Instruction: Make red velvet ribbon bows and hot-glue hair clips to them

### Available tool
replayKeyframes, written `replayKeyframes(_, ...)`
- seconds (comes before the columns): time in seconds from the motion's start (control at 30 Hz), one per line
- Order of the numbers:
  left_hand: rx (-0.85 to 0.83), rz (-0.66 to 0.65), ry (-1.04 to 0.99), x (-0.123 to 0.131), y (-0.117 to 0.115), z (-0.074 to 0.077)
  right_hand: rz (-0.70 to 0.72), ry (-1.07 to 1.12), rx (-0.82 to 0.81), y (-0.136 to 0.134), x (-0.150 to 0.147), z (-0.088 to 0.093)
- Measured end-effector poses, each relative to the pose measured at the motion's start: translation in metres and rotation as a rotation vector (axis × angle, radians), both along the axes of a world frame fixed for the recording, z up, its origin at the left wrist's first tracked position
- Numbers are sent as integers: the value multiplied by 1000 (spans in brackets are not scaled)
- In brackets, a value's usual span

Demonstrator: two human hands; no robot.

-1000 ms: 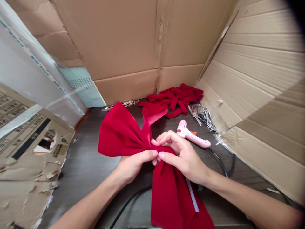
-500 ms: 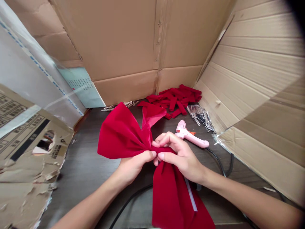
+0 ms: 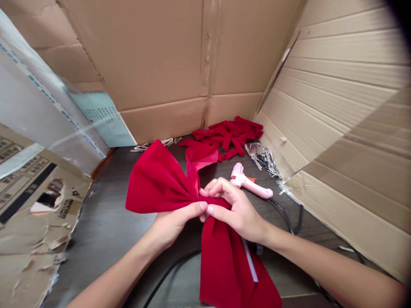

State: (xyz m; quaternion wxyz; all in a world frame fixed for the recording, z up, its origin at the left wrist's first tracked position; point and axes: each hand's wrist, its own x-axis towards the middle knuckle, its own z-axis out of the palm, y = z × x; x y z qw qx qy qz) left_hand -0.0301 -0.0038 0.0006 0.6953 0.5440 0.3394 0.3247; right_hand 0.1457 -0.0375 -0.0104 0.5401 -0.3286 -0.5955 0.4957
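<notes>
Both hands pinch a large red velvety bow (image 3: pixel 160 184) at its gathered middle, just above the dark table. My left hand (image 3: pixel 175 220) is closed on the gathers from below left, thumb on top. On the other side, my right hand (image 3: pixel 236 209) grips the same spot, its thumb tip close to the left thumb. One loop fans out to the upper left, and the tails (image 3: pixel 224 265) hang toward the table's near edge. A thin whitish strip (image 3: pixel 249 261) lies along the right tail. The fingers partly hide the bow's centre.
A pink glue gun (image 3: pixel 252 182) with a black cord rests right of the hands. Behind it are a heap of short red fabric strips (image 3: pixel 227 134) and silvery twist ties (image 3: pixel 263 158). Cardboard walls (image 3: pixel 154 55) enclose the table's back and sides.
The view has shifted slightly, so everything sits a little further left. Both hands keep the same hold on the bow.
</notes>
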Motion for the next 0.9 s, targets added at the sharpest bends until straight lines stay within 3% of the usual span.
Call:
replayKeyframes(0.33,49,-119,87,-9,7,5,-17,-33,18,0,3,-5)
replayKeyframes(0.7,-28,-17,139,-4,2,7,-83,-105,48,0,1,-4)
replayKeyframes(0.9,-5,-40,144,-6,2,7,-109,-142,98,-1,1,-5)
